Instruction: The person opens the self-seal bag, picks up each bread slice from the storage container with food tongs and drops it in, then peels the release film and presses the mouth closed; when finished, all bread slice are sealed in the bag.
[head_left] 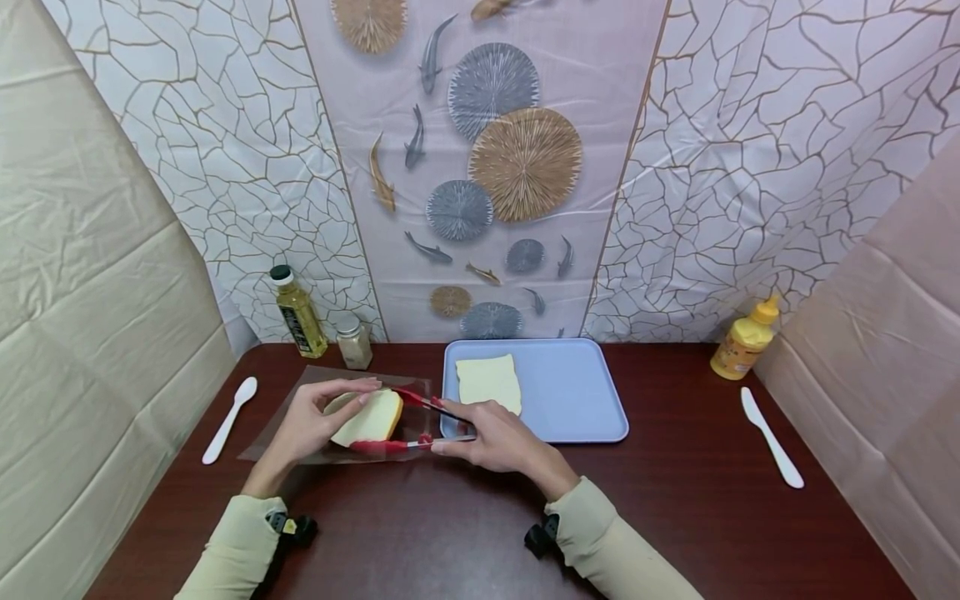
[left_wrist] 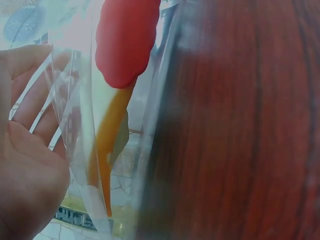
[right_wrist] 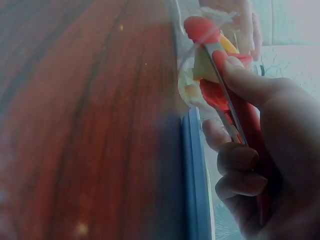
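My left hand [head_left: 318, 417] holds the edge of a clear plastic bag [head_left: 296, 398], with thumb and fingertips at its upper side. Bread slices [head_left: 372, 421] with a yellow-orange crust lie inside the bag. My right hand [head_left: 498, 437] grips a pair of red-tipped tongs [head_left: 378, 447], fingers curled round the handles in the right wrist view. The tongs' red tips reach into the bag, one on either side of the bread. In the left wrist view, one red tip [left_wrist: 127, 45] overlaps the bread [left_wrist: 112, 127] behind the film.
A blue tray [head_left: 570, 392] bearing one bread slice [head_left: 487, 382] lies right of the bag. Behind the bag stand an oil bottle [head_left: 300, 321] and a small shaker jar [head_left: 354, 346]. A white spoon [head_left: 228, 421] lies left; a yellow squeeze bottle [head_left: 742, 343] and white knife [head_left: 771, 437] are right.
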